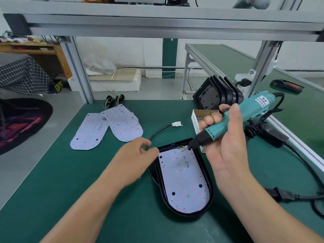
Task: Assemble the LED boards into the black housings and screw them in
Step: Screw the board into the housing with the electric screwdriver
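checked cloth (pixel 21 74), wooden desk (pixel 52 55), foam block (pixel 122 81)

Black housing (pixel 168 146) flat on the surface (pixel 87 181): one, containing one LED board (pixel 182 179). Leaning stack of housings (pixel 219 95): count unclear. Loose boards: one single board (pixel 89 132), plus an overlapping pile (pixel 126 125) of at least two. Electric screwdriver (pixel 249 107): one. Screw box (pixel 195 122): one.

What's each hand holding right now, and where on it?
Right hand grips the teal electric screwdriver around its mid-body, bit over the LED board. Left hand is blurred beside the black housing; cannot tell if it holds anything.
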The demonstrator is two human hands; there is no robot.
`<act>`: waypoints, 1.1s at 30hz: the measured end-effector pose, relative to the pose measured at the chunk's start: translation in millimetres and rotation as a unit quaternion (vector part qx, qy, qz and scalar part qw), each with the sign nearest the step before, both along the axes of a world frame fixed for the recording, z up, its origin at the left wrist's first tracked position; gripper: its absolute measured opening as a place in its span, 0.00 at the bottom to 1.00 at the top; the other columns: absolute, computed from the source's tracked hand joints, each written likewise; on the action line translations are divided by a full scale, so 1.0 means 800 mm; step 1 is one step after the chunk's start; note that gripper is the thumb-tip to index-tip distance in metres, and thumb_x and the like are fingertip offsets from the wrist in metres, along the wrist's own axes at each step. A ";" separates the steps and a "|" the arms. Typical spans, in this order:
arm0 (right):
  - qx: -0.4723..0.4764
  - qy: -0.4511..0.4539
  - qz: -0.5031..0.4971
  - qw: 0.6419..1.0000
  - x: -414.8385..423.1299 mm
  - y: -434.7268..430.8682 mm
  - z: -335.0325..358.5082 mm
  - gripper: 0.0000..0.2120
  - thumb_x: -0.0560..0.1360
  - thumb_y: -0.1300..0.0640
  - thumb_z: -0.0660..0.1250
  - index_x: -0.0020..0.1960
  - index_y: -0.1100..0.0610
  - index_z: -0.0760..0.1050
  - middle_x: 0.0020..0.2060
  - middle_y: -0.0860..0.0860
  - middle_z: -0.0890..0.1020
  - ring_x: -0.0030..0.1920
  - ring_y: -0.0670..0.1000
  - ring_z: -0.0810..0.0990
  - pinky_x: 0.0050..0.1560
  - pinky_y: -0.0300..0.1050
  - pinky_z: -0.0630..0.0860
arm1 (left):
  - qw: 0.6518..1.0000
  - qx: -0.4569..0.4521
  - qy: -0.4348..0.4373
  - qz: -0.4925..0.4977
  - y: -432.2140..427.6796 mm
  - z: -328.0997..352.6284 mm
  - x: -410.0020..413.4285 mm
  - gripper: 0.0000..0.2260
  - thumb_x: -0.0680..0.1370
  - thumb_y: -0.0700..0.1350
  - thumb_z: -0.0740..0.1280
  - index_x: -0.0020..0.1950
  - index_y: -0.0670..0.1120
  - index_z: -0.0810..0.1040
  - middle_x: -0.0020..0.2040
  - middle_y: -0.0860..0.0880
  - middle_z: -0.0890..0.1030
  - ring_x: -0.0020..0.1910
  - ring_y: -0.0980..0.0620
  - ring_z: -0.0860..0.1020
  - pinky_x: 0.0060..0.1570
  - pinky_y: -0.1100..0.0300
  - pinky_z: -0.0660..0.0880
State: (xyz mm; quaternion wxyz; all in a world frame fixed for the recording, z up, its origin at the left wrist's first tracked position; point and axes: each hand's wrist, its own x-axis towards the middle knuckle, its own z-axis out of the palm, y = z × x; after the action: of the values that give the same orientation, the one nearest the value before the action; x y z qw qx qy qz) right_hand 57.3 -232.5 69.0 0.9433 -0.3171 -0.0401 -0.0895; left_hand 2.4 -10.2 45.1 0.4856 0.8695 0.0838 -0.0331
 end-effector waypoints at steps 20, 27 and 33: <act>-0.041 -0.017 -0.008 0.999 0.002 0.001 -0.002 0.10 0.84 0.48 0.67 0.56 0.55 0.75 0.37 0.49 0.73 0.38 0.50 0.74 0.49 0.46 0.75 | 0.995 -0.055 0.006 -0.078 -0.040 -0.028 -0.011 0.24 0.71 0.58 0.72 0.63 0.68 0.66 0.41 0.64 0.83 0.31 0.60 0.80 0.27 0.66 0.71; -0.073 -0.001 -0.026 0.997 0.001 0.008 0.006 0.08 0.84 0.53 0.68 0.57 0.56 0.72 0.36 0.50 0.73 0.38 0.50 0.73 0.49 0.46 0.75 | 0.992 -0.103 0.025 -0.075 -0.048 -0.033 -0.005 0.23 0.69 0.53 0.71 0.57 0.74 0.67 0.42 0.50 0.84 0.33 0.54 0.80 0.29 0.60 0.76; -0.122 -0.015 -0.040 0.992 -0.001 0.023 0.004 0.07 0.84 0.56 0.68 0.56 0.57 0.70 0.35 0.52 0.72 0.36 0.52 0.73 0.45 0.46 0.76 | 0.988 -0.128 0.041 -0.081 -0.050 -0.034 -0.001 0.23 0.66 0.51 0.70 0.57 0.71 0.70 0.42 0.52 0.85 0.37 0.53 0.83 0.31 0.58 0.77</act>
State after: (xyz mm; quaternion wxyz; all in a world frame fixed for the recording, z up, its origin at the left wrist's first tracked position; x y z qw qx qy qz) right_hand 56.5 -213.9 72.6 0.8926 -0.4296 -0.0522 -0.1263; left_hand 1.5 -50.0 18.2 0.5849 0.8019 0.0280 -0.1185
